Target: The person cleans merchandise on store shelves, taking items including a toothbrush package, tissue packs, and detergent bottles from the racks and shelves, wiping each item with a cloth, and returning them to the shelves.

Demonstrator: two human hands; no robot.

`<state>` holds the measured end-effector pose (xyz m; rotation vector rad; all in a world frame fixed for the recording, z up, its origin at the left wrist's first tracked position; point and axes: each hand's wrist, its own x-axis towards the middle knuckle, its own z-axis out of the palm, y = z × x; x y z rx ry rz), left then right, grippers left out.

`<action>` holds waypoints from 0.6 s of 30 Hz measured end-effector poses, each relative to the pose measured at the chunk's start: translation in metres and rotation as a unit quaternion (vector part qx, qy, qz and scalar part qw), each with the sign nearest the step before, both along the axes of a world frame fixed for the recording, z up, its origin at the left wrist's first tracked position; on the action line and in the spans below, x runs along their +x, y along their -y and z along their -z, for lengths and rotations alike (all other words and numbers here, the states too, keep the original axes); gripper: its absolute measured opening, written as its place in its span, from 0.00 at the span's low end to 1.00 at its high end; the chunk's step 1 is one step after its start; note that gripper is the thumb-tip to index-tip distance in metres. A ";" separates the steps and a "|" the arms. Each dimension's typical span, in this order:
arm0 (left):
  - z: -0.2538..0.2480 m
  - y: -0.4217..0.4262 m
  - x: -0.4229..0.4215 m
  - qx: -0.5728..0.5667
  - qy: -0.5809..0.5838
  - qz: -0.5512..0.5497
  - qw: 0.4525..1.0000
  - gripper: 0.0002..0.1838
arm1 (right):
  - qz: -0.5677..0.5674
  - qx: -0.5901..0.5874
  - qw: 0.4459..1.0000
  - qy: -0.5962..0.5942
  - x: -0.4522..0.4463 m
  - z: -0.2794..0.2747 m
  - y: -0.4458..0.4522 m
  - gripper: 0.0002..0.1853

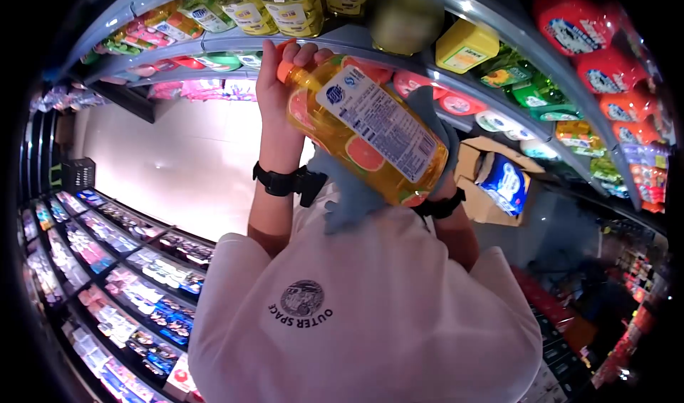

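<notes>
A clear dish soap bottle (385, 128) with amber liquid, grapefruit pictures and an orange cap is held tilted in front of my chest, its white back label facing me. My left hand (274, 82) is closed around the cap end, fingers behind the neck. A grey-blue cloth (349, 193) lies behind and under the bottle, one corner showing past its far side. At the base end, my right hand (449, 186) supports the bottle through the cloth; its fingers are mostly hidden.
Shelves ahead hold yellow liquid bottles (292, 7), a yellow jug (467, 47) and red bottles (577, 22). An open cardboard box (467, 164) with a blue package (506, 182) stands at right. Packed display racks (121, 267) line the left, beyond the pale floor (171, 161).
</notes>
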<state>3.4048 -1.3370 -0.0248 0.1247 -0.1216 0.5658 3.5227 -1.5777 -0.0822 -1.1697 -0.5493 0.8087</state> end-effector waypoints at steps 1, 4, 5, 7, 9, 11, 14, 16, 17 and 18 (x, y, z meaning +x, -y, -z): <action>0.004 -0.002 0.002 -0.001 -0.014 -0.012 1.000 0.22 | 0.004 -0.059 0.995 0.086 0.000 0.012 0.005 0.46; 0.012 -0.002 0.003 -0.018 -0.108 -0.040 0.993 0.20 | -0.010 -0.082 0.989 0.121 0.000 0.027 0.013 0.55; 0.016 -0.002 0.005 -0.026 -0.102 -0.043 0.994 0.17 | -0.029 -0.033 0.986 0.160 -0.002 0.028 0.016 0.57; 0.021 -0.002 0.006 -0.035 -0.125 -0.068 0.989 0.16 | -0.061 0.014 0.977 0.205 -0.008 0.008 0.010 0.58; 0.034 -0.004 0.007 -0.069 -0.168 -0.110 0.977 0.13 | -0.070 -0.009 0.964 0.258 -0.007 -0.004 0.005 0.47; 0.043 -0.002 0.000 -0.097 -0.169 -0.123 0.973 0.12 | -0.077 0.012 0.970 0.230 -0.016 -0.041 -0.004 0.41; 0.033 0.008 -0.015 -0.139 -0.195 -0.133 0.962 0.11 | -0.076 -0.067 0.959 0.265 -0.016 -0.063 -0.004 0.34; 0.024 0.010 -0.023 -0.161 -0.192 -0.181 0.951 0.11 | -0.075 -0.125 0.944 0.296 -0.011 -0.066 -0.004 0.32; 0.019 0.012 -0.027 -0.156 -0.186 -0.201 0.949 0.10 | -0.085 -0.121 0.943 0.299 -0.010 -0.065 -0.006 0.31; 0.009 0.016 -0.031 -0.157 -0.181 -0.205 0.949 0.10 | -0.095 -0.114 0.942 0.300 -0.008 -0.065 -0.008 0.30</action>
